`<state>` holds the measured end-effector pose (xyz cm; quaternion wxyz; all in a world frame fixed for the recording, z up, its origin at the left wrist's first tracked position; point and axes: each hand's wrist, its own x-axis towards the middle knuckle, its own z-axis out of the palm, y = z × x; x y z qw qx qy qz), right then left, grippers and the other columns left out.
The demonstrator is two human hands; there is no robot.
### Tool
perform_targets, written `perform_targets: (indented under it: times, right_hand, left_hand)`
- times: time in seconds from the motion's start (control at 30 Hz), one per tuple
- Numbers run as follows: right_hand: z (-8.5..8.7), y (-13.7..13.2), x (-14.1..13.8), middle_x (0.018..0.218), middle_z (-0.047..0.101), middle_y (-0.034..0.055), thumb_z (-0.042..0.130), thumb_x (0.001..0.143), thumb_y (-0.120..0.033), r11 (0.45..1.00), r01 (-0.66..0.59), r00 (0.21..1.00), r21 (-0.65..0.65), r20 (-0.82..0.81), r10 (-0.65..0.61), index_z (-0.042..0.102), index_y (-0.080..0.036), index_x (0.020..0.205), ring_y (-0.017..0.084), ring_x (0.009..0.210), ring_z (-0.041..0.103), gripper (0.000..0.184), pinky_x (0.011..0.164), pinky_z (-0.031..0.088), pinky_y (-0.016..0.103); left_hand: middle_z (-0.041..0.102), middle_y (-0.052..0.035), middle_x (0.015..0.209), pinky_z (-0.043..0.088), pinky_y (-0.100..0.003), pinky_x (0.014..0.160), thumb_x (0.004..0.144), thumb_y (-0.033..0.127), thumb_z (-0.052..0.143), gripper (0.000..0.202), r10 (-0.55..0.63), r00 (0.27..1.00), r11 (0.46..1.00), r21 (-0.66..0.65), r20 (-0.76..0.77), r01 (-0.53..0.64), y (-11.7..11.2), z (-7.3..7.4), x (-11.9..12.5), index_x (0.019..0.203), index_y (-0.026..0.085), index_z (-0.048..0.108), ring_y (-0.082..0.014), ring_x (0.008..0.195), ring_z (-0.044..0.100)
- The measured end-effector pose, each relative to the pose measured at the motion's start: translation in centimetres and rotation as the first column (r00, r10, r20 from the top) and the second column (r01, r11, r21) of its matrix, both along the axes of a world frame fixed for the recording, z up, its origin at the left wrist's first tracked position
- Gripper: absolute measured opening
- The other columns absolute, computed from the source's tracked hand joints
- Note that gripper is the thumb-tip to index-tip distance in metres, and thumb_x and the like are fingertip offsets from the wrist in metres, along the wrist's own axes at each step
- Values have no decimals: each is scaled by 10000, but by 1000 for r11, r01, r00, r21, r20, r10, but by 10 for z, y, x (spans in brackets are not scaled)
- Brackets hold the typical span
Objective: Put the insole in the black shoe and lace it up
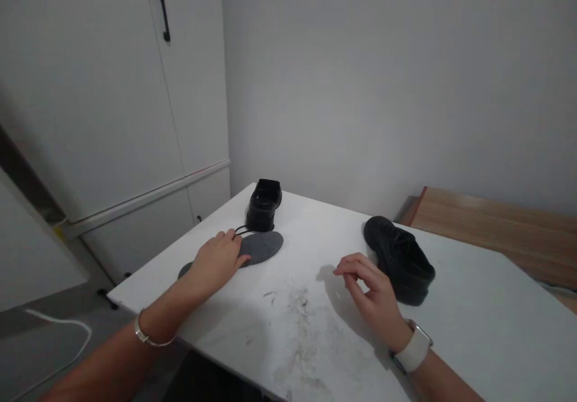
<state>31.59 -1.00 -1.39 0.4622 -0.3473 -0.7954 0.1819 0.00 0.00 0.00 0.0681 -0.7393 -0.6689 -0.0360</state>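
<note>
A grey insole [262, 247] lies on the white table [311, 216]. Across its middle is my left hand [219, 261], fingers on the far side and thumb on the near side, closed on it; part of the insole is hidden under the hand. Just beyond stands a black shoe [262, 207], and a thin dark cord [242, 229] shows between it and my fingertips. My right hand [372, 291] hovers over the table, fingers curled and tips close to the thumb, with nothing visible in them. Beside it on the right is a second black shoe [399, 258].
Dark crumbs and smudges [300, 303] mark the near middle of the table. White cabinets [112, 89] rise at the left, a grey wall [360, 89] behind. A wooden surface [487, 228] adjoins the back right. A white cable [85, 330] hangs at lower left.
</note>
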Motion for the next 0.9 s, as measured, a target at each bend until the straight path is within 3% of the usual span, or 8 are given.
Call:
perform_targets:
  times: [0.23, 0.4, 0.57, 0.73, 0.83, 0.9]
  right_hand:
    - [3, -2, 0, 906, 617, 61, 492, 921, -151, 1000, 9, 1000, 8, 7, -9, 676, -222, 877, 196, 818, 597, 201, 665, 463, 318]
    - [4, -3, -1, 904, 626, 64, 506, 912, -146, 1000, 16, 1000, 25, 17, -16, 686, -226, 876, 202, 810, 595, 200, 663, 467, 328]
    - [6, -5, -3, 902, 621, 62, 503, 916, -142, 1000, -3, 1000, 23, 14, 3, 683, -225, 876, 197, 806, 593, 202, 663, 460, 324]
    - [9, -9, -7, 907, 617, 67, 500, 942, -188, 1000, -29, 1000, -10, 6, 29, 676, -228, 905, 205, 814, 592, 184, 684, 466, 336]
    - [5, -14, -13, 1027, 625, 89, 535, 952, -294, 986, -109, 992, -123, -73, 101, 626, -245, 1109, 221, 893, 600, 188, 789, 497, 370]
    - [0, -17, -19, 1177, 606, 114, 563, 937, -416, 951, -218, 963, -221, -208, 172, 529, -266, 1278, 236, 985, 604, 375, 875, 507, 403]
  left_hand:
    - [592, -165, 1054, 475, -385, 858, 863, 428, 614, 420, -13, 972, 999, -28, 236, 20, 3, -10, -11, 1110, 88, 618, -319, 978, 600]
    - [609, -144, 1056, 451, -406, 887, 804, 485, 652, 454, -48, 962, 999, 32, 268, 41, 8, -16, -19, 1090, 136, 602, -328, 1012, 560]
    - [611, -90, 917, 451, -375, 806, 803, 322, 642, 346, -125, 905, 985, 160, 407, 64, 7, -12, -18, 1090, 135, 590, -278, 894, 566]
    - [534, -5, 762, 407, -279, 626, 850, 248, 550, 110, -310, 690, 939, 326, 654, 113, -19, 20, 17, 909, 182, 615, -162, 670, 507]
    - [501, 19, 727, 382, -230, 546, 858, 251, 559, 68, -407, 457, 911, 384, 790, 147, -36, 38, 56, 882, 188, 564, -119, 598, 465]
    - [495, 28, 726, 397, -214, 545, 861, 230, 559, 62, -461, 290, 886, 413, 839, 212, -41, 44, 83, 877, 196, 510, -109, 603, 482]
